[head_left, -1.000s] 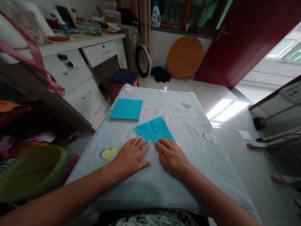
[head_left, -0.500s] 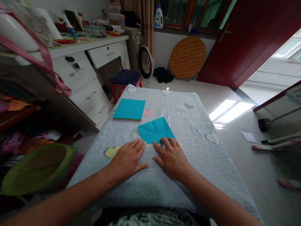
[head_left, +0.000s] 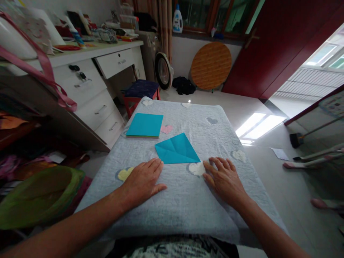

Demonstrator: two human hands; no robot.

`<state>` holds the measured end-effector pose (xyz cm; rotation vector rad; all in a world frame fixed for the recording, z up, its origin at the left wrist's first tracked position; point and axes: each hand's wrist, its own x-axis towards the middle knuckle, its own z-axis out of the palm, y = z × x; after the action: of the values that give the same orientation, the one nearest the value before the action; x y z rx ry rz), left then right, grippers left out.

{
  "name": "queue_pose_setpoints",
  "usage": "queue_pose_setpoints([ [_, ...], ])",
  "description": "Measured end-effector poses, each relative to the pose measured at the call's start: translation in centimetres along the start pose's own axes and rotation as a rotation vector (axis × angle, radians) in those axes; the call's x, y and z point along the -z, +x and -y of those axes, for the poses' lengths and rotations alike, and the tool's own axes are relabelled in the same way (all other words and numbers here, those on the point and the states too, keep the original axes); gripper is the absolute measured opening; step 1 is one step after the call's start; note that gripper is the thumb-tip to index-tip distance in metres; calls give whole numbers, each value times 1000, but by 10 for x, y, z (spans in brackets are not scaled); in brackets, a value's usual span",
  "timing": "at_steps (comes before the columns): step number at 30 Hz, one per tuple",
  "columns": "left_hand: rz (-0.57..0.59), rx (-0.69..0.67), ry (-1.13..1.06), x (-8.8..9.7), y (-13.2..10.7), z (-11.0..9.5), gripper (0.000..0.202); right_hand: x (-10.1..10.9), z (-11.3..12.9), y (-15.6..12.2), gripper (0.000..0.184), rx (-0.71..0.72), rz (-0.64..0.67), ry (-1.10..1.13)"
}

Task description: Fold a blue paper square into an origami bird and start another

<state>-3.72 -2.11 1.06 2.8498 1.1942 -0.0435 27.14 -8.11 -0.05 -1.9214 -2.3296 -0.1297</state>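
Observation:
A creased, folded sheet of blue paper (head_left: pixel 177 149) lies on the cloth-covered table, its straight folded edge towards me. My left hand (head_left: pixel 143 179) rests flat, fingertips touching the paper's near left corner, thumb held apart. To the right of the paper, my right hand (head_left: pixel 224 179) lies open on the cloth, fingers spread and clear of the sheet. Nothing is held in either hand. Farther back on the left sits a stack of square paper (head_left: pixel 145 125) with a blue sheet on top.
The table wears a pale blue cloth (head_left: pixel 177 200) with heart patterns. Beyond it stand a red stool (head_left: pixel 141 89) and a white desk (head_left: pixel 88 84). A green mesh basket (head_left: pixel 40 197) is on the left. A round wooden board (head_left: pixel 211 65) leans by the wall.
My right hand has slid right along the paper's near edge and off its right corner onto the cloth. My left hand stays at the left corner. The view has shifted slightly.

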Motion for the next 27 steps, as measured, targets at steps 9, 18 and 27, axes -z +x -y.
queue_pose_setpoints([
  [9, -24, 123, -225, 26, 56, 27, 32, 14, 39, 50, 24, 22, -23, 375],
  [18, -173, -129, -504, -11, 53, 42, 109, -14, 56, 73, 25, 64, -4, 361],
  [27, -267, -149, -385, -4, 54, 46, 72, -13, 36, 66, 27, 134, -368, 449],
])
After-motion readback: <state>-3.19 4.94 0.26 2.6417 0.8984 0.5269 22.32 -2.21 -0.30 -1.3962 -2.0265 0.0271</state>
